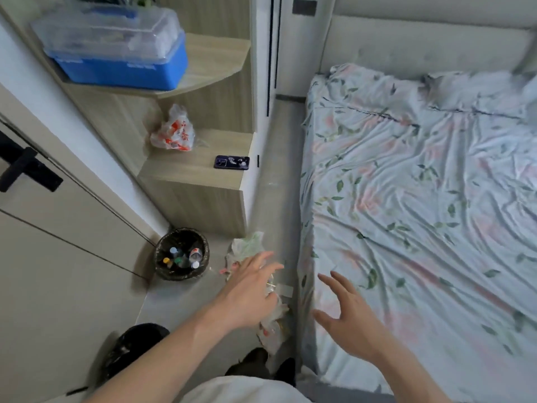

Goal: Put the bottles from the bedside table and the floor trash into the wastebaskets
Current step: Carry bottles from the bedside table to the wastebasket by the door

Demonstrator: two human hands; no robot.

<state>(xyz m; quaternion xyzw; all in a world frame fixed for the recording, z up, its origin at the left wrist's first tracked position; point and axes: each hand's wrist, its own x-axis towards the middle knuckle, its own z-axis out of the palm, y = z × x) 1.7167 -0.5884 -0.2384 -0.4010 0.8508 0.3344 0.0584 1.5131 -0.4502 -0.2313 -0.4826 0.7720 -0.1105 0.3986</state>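
A round wastebasket (159, 258) with a black liner stands on the floor beside the bedside table (191, 199) and holds several bottles (195, 253). A second black-lined wastebasket (130, 347) sits at the lower left, partly hidden by my left arm. Crumpled plastic bags and wrappers (247, 244) lie on the floor between the table and the bed, more of this trash (271, 333) nearer my feet. My left hand (250, 292) hovers over the trash with fingers spread, holding nothing. My right hand (345, 312) is open beside the bed's edge, also holding nothing.
On the bedside table lie a dark phone (232, 162) and a white-and-orange plastic bag (174, 130). A blue box with a clear lid (116, 50) sits on the shelf above. The bed (421, 199) fills the right side; a door (43, 228) is at the left.
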